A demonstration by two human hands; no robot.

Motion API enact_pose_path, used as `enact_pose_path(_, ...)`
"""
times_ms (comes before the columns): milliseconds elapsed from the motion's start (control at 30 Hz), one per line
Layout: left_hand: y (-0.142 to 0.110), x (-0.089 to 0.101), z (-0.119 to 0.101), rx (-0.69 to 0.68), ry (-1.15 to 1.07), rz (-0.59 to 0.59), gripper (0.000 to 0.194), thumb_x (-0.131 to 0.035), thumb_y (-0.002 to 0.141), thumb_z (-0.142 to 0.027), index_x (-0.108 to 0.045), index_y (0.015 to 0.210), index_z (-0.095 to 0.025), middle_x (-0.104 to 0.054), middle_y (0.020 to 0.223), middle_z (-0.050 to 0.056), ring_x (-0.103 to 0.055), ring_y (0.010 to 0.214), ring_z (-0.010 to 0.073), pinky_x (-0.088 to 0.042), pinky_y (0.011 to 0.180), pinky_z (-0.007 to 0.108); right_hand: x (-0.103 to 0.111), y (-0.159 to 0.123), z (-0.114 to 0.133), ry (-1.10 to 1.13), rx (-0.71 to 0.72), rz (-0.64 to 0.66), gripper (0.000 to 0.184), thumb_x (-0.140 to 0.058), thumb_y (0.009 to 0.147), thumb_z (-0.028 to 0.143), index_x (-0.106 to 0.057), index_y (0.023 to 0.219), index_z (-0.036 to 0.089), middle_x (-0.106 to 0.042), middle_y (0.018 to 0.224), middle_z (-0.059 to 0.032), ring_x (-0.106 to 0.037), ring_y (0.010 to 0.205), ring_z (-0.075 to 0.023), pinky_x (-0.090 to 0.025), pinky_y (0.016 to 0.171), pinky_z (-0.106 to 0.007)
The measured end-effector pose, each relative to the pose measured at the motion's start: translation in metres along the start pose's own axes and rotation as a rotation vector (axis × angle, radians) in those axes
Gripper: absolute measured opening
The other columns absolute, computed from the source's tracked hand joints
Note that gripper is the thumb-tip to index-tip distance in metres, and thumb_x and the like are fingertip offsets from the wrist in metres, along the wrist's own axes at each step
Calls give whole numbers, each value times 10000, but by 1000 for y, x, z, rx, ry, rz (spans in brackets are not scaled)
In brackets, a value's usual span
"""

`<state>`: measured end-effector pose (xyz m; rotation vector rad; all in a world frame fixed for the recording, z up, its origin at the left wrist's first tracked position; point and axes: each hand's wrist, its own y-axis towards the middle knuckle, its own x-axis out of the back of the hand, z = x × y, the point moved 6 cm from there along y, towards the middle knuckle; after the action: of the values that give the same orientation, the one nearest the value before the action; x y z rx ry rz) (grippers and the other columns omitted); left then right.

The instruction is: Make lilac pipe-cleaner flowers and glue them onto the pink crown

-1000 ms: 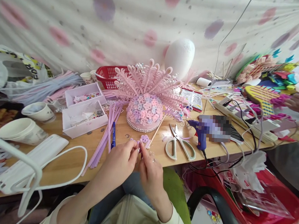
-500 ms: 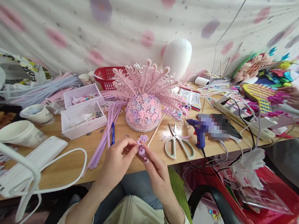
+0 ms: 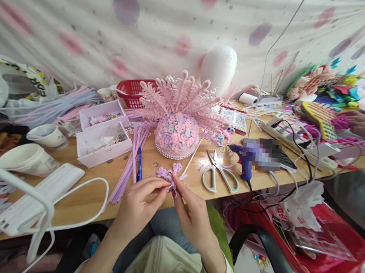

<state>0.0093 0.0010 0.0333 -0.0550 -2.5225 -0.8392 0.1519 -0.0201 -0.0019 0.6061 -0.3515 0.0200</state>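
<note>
Just in front of the table edge, my left hand (image 3: 143, 202) and my right hand (image 3: 193, 207) meet, with fingertips pinched together on a small lilac pipe-cleaner piece (image 3: 172, 185). Its exact shape is partly hidden by my fingers. Right beyond them on the table lie small curled lilac pipe-cleaner flowers (image 3: 177, 167). Farther back stands a dome (image 3: 176, 136) covered in pink, lilac and pale blue flowers. Pearls ring its base and a fan of pink fuzzy plumes (image 3: 180, 97) rises behind it.
Lilac pipe cleaners (image 3: 127, 170) and a blue pen (image 3: 139, 164) lie left of my hands. Scissors (image 3: 219, 171) and a blue glue gun (image 3: 245, 161) lie right. White boxes (image 3: 104, 144) and a power strip (image 3: 39, 202) stand left. A co-worker's hand (image 3: 364, 127) is at far right.
My fingers have shifted their hold on the lilac piece, and my left fingers have straightened somewhat. Another lilac flower now shows beyond my fingertips. The view has moved slightly.
</note>
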Motion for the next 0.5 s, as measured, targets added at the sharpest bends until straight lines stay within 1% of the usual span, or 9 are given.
enact_pose_path(67,0,1,0,8,-11,-1,167,-625,866,-60,-726,903,-188,-785,900,41,-747,804,155,-622,736,216,-1,0,2,-36,16,28,582,-482,982,62,-441,1526,263,-706,1316,-107,-741,1085,-218,-619,883,-315)
enact_pose_path(133,0,1,0,5,-11,-2,173,-620,848,-42,-714,877,-184,-777,872,30,-739,782,140,-613,737,200,-2,0,3,-68,20,31,562,-472,975,63,-468,1509,235,-750,1232,-115,-770,991,-218,-634,811,-301)
enact_pose_path(267,0,0,-2,-17,31,-18,177,-601,836,-27,-683,860,-181,-761,831,17,-720,759,126,-596,736,194,-3,1,2,-96,-14,-33,494,-470,947,58,-582,1408,198,-802,1075,-105,-787,824,-197,-634,717,-268)
enact_pose_path(333,-1,-1,-2,-26,58,-37,179,-593,829,-20,-665,858,-182,-752,826,19,-715,753,127,-595,737,200,-4,1,0,-66,-49,-47,463,-474,943,65,-621,1360,199,-802,1079,-99,-786,853,-195,-632,744,-271)
enact_pose_path(433,-4,-4,-6,-78,93,-54,173,-586,838,-24,-643,870,-183,-740,827,29,-718,783,143,-600,771,230,-5,2,-4,39,-122,-21,410,-513,956,114,-638,1335,209,-772,1179,-101,-764,1006,-213,-627,833,-298)
enact_pose_path(500,-6,-5,-10,-121,117,-59,162,-589,857,-36,-641,894,-185,-746,840,39,-726,809,154,-603,786,243,-4,3,-8,113,-171,-10,379,-559,962,163,-643,1327,216,-764,1200,-99,-752,1047,-222,-628,841,-305)
